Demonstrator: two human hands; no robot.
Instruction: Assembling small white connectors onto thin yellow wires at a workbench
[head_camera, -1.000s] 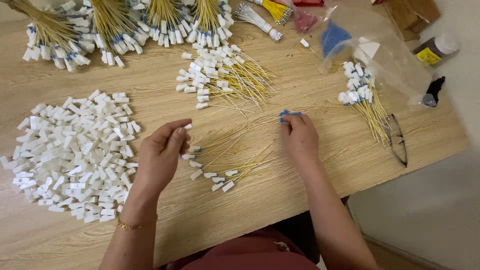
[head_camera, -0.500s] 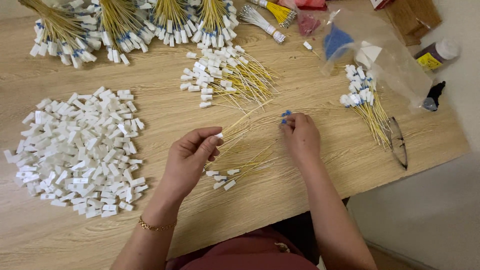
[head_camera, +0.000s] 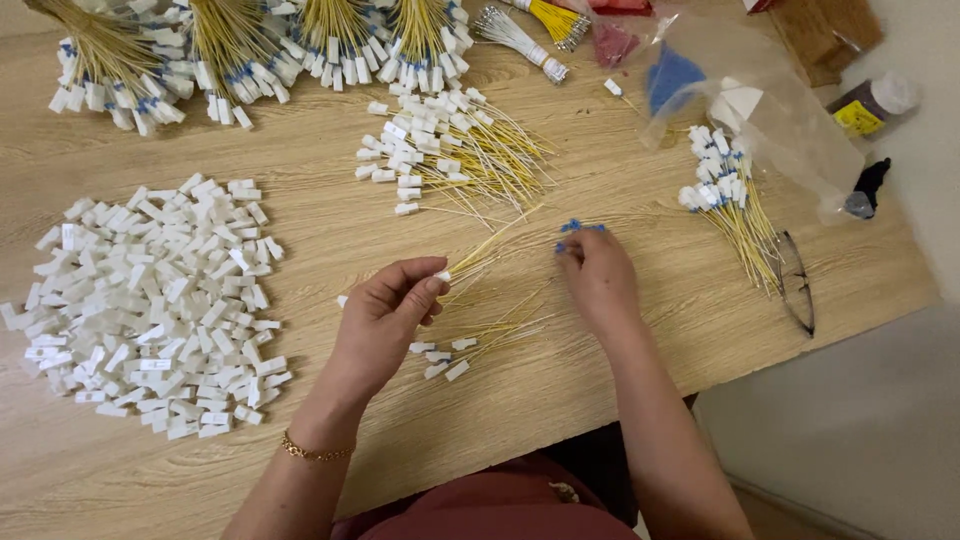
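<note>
My left hand (head_camera: 385, 318) pinches the white plug end of a thin yellow wire (head_camera: 490, 243) that runs up and right across the wooden table (head_camera: 330, 230). My right hand (head_camera: 600, 280) rests palm down on the table, its fingertips on a few small blue pieces (head_camera: 573, 227). Between and below the hands lie a few loose yellow wires with white plugs (head_camera: 470, 345).
A big heap of loose white plastic plugs (head_camera: 150, 300) lies at the left. Bundles of yellow wires (head_camera: 250, 50) line the far edge, one loose pile (head_camera: 445, 150) sits mid-table, another bundle (head_camera: 735, 210) at right by clear plastic bags (head_camera: 760, 110), glasses (head_camera: 795, 285) and a small bottle (head_camera: 872, 100).
My left hand has lifted off the loose wires and moved up and right, now pinching one wire's white plug. My right hand has stayed on the blue pieces.
</note>
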